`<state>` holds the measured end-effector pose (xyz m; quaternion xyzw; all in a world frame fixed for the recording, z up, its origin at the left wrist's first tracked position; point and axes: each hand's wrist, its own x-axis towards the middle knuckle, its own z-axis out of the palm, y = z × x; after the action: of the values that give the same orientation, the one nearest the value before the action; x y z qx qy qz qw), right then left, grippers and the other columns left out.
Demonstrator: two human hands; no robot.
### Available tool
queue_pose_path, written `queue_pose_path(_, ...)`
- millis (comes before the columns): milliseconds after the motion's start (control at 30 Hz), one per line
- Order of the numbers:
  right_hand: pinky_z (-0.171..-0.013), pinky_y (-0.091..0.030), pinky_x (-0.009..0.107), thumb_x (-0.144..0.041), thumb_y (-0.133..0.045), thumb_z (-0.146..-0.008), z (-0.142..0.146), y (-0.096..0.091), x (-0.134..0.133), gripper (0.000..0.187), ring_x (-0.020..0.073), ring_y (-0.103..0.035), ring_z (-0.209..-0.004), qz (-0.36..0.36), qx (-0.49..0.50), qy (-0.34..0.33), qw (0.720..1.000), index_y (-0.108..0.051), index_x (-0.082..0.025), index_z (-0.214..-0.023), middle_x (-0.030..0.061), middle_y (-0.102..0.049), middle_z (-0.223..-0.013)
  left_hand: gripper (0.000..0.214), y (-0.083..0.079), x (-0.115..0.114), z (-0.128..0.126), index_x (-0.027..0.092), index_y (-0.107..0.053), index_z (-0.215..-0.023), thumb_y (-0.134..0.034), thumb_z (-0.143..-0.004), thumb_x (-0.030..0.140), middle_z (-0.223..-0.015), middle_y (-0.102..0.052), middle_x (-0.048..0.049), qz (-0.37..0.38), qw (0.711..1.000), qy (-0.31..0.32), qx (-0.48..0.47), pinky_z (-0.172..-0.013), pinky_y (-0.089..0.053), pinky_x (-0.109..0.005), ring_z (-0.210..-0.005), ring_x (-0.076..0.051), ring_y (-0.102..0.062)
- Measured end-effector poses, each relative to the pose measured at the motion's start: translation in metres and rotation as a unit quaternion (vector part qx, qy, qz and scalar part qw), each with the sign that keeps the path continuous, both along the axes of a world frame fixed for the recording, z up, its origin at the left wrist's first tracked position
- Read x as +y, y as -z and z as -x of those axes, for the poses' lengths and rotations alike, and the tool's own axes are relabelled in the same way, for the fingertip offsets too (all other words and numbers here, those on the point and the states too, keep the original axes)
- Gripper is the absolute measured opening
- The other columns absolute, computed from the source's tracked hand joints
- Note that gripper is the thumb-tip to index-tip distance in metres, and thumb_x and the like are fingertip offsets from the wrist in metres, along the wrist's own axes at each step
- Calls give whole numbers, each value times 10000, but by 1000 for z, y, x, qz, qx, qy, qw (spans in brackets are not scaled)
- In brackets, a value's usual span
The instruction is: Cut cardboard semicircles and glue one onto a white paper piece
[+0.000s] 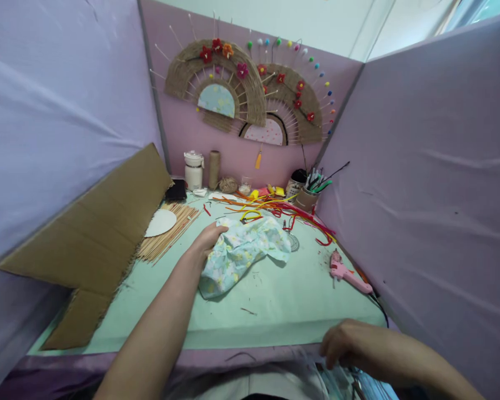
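Observation:
My left hand [206,240] reaches over the pale green table [275,303] and its fingers grip the left edge of a crumpled light blue floral cloth [244,251] lying in the middle. My right hand [345,344] is low at the table's near edge, below the tabletop, fingers curled down onto clear plastic wrapping [316,372] in my lap; what it grips is hard to make out.
A pink glue gun [348,272] lies at the right. Coloured pipe cleaners [275,208] sprawl behind the cloth. Wooden skewers [166,233] and a white semicircle [160,222] lie left, beside leaning cardboard [91,239]. Pen cup [307,197], bottle [194,169] and twine stand at the back.

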<state>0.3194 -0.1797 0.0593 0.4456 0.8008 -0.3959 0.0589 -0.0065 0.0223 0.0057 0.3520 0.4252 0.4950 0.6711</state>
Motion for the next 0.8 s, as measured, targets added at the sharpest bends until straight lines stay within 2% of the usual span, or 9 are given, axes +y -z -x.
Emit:
queue_pose_path(67, -908, -514, 290, -146, -573, -819, -8, -6, -4, 345, 215, -657, -1118, -1, 33, 21, 999, -762, -294, -1066, 71, -693, -1245, 361, -4, -1, 1, 125, -637, -1001, -626, -645, 68, -650, -722, -41, 14, 1000, -10, 1, -570, -565, -327, -579, -243, -702)
queue_pose_path(133, -971, -499, 327, -225, -606, -838, -7, -9, 7, 355, 227, -629, -1172, -25, 60, 72, 995, -716, -294, -1168, 78, -668, -1286, 357, -9, -3, 1, 121, -629, -999, -647, -646, 72, -678, -727, -47, 22, 1000, -13, 4, -574, -564, -319, -594, -239, -706)
queue_pose_path(233, -863, -549, 368, -343, -625, -852, 5, 1, 55, 325, 237, -702, -949, -64, 129, 150, 978, -705, -240, -1150, 93, -733, -1108, 389, -17, -7, 1, 125, -618, -1037, -671, -654, 90, -747, -740, -58, 20, 1000, -9, 5, -603, -575, -332, -631, -240, -716)
queue_pose_path(300, -841, -550, 404, -364, -685, -802, 18, 18, 102, 299, 249, -699, -895, -145, 213, 244, 935, -714, -227, -1067, 95, -728, -1085, 402, -21, -10, 1, 125, -610, -1067, -668, -670, 102, -788, -747, -68, 13, 1000, -5, 5, -625, -583, -347, -658, -245, -722)
queue_pose_path(367, -849, -536, 427, -348, -745, -738, 33, 37, 151, 319, 264, -683, -909, -232, 278, 353, 863, -698, -217, -1024, 108, -716, -1056, 422, -23, -12, 2, 125, -598, -1101, -660, -684, 107, -807, -751, -71, 3, 1000, -5, 6, -637, -587, -352, -676, -250, -727)
queue_pose_path(500, -906, -485, 459, -354, -810, -648, 64, 68, 220, 504, 268, -639, -959, -266, 291, 394, 830, -652, -213, -1106, 109, -689, -1037, 486, -26, -13, 7, 115, -580, -1151, -668, -674, 110, -827, -755, -69, -25, 1000, -16, 1, -645, -583, -327, -701, -246, -729)
queue_pose_path(567, -878, -484, 430, -311, -840, -575, 75, 77, 232, 495, 248, -637, -880, -262, 297, 379, 836, -681, -217, -1035, 57, -704, -916, 504, -26, -13, 9, 111, -585, -1147, -691, -654, 120, -851, -755, -72, -49, 999, -16, -5, -635, -573, -305, -717, -241, -727)
queue_pose_path(667, -803, -486, 360, -258, -786, -586, 81, 84, 233, 239, 206, -621, -749, -259, 313, 344, 846, -710, -209, -807, -8, -692, -736, 511, -27, -15, 11, 120, -595, -1126, -721, -632, 145, -872, -752, -65, -78, 997, -13, -1, -622, -556, -280, -726, -231, -721)
queue_pose_path(800, -776, -476, 338, -322, -639, -716, 70, 79, 228, 143, 215, -611, -766, -308, 342, 367, 808, -697, -197, -753, 15, -701, -755, 491, -31, -14, 19, 138, -603, -1081, -749, -616, 196, -818, -738, -48, -70, 997, 0, 20, -584, -543, -275, -653, -206, -694)
